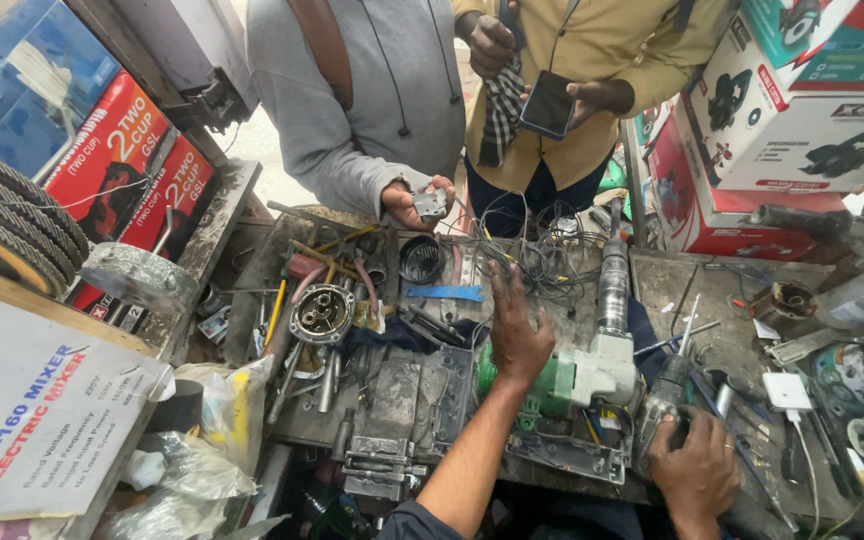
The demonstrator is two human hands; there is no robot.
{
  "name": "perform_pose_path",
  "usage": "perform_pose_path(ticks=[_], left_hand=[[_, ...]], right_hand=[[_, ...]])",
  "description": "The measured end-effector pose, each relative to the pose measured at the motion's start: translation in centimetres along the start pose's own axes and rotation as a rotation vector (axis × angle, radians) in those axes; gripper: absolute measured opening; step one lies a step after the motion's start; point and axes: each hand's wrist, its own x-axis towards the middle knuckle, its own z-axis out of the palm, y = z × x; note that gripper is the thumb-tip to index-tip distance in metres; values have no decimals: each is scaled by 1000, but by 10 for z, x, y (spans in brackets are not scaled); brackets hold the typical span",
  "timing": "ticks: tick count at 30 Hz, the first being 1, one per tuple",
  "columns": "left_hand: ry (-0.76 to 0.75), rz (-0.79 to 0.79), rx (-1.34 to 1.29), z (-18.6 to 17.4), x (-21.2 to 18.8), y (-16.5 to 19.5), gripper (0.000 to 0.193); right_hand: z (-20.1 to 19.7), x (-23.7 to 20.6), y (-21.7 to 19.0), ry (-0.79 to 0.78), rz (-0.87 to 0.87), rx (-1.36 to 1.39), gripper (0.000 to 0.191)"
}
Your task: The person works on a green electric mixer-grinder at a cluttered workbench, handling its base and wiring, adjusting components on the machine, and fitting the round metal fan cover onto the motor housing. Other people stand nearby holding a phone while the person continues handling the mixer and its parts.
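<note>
Left hand (517,335) lies flat, fingers spread and pointing away from the wearer, on the green body of the drill (577,375). It holds nothing; its grip is splayed wide, palm down.

Right hand (694,468) sits low at the near right edge of the tabletop (672,285), fingers curled round a dark grey tool (664,405) that lies just beside the drill. The grip is closed about the near end of that tool.

The drill lies on its side at the middle of the tabletop, green housing toward the left, pale grey gear case to the right, with a long metal chuck (613,285) running away from the wearer. A metal bracket (567,455) lies under its near side.

Left of the drill: a round geared housing (322,313), a black ribbed ring (421,259), a blue strip (444,293), loose spanners and screwdrivers, and a grey metal plate (392,395). A tangle of wires (542,255) lies beyond the left hand.

Right of the drill: a white charger (788,391) with its cable, and a small round motor part (790,300).

Two other people stand at the far side. One, in a grey sleeve, holds a small metal part (430,205) in a hand (407,203). The other, in a mustard shirt, holds a phone (549,104).

Boxes (802,100) are stacked at the right; red and blue cartons (132,160) and grinding discs (7,225) stand at the left.
</note>
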Motion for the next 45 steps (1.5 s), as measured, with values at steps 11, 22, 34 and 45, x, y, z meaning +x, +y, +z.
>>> perform_pose_path(ticks=[11,22,34,45], left_hand=[[-63,-104,-37,27,17,-21,93],[-18,-97,-88,179,90,-127,98],[-139,-54,-60,349,130,-252,32],[-84,-66,-40,239,69,-165,40]], right_hand=[[40,13,-3,44,-16,28,31],[219,109,-6,12,13,-10,32],[381,187,-3,54,9,26,34],[235,119,4,52,-4,41,32]])
